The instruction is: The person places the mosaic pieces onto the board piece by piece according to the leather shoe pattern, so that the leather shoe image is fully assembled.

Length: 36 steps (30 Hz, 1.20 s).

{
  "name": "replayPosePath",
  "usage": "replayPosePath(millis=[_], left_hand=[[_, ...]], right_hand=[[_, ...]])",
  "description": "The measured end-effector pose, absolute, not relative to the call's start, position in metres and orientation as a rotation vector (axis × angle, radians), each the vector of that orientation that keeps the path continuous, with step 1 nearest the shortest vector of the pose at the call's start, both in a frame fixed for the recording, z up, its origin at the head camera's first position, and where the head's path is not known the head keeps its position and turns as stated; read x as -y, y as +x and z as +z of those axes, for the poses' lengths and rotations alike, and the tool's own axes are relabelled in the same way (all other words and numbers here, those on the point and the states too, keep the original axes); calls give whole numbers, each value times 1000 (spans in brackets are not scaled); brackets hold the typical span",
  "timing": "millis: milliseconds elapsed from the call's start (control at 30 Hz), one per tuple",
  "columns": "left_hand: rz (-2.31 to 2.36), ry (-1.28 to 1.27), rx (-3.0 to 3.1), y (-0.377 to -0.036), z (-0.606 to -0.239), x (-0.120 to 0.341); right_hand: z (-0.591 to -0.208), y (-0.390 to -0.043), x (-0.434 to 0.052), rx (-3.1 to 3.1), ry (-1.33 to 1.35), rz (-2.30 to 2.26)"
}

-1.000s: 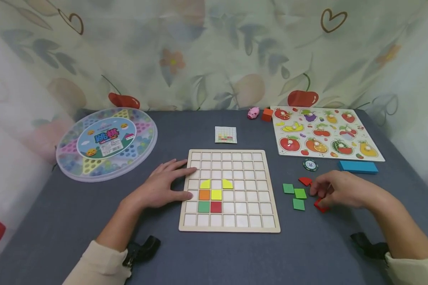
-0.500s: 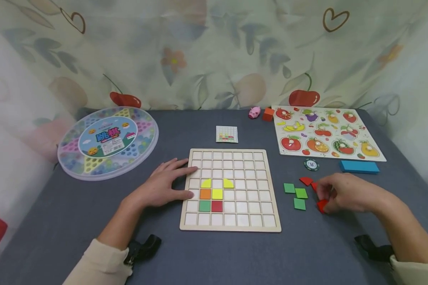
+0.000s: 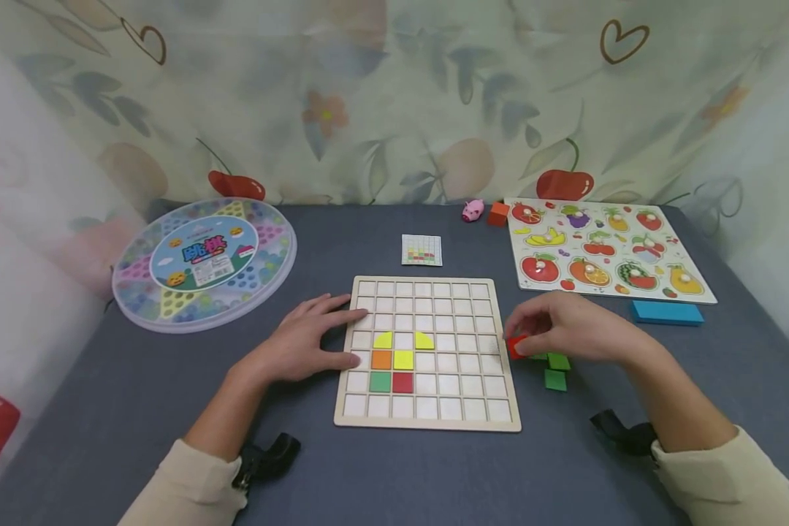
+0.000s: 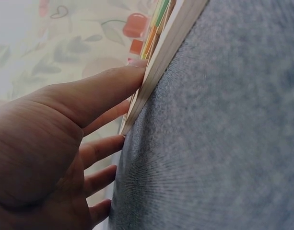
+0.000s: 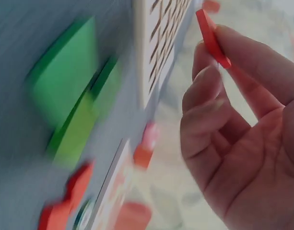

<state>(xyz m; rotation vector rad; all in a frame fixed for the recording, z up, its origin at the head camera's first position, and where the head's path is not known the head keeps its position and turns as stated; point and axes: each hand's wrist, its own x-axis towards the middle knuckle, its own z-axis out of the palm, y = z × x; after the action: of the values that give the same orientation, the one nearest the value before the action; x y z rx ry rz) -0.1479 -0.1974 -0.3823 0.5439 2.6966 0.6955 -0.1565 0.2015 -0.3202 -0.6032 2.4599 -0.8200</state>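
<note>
Beside board (image 3: 427, 427) — right hand (image 3: 565, 329), tile (image 3: 516, 348) in pinch

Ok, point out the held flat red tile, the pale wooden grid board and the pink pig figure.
Held flat red tile (image 5: 211, 38), right wrist view, middle.
Pale wooden grid board (image 3: 427, 424), head view, bottom rim.
Pink pig figure (image 3: 473, 210), head view, middle of body.
</note>
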Motion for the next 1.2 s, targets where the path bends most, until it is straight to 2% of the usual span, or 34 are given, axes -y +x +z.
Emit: replayPosePath(millis=[267,467,1200], left_hand=[[661,540,-2703,-149,-381,195],[663,547,-2704,-149,-382,194],[697,548,-2707,-147,-382,197]], right_hand=[[-325,-155,-132,-2352,-704,-825],[-337,-151,-99,-2317,-752,-808],[-343,-134,-77,-2547,-807,-605]])
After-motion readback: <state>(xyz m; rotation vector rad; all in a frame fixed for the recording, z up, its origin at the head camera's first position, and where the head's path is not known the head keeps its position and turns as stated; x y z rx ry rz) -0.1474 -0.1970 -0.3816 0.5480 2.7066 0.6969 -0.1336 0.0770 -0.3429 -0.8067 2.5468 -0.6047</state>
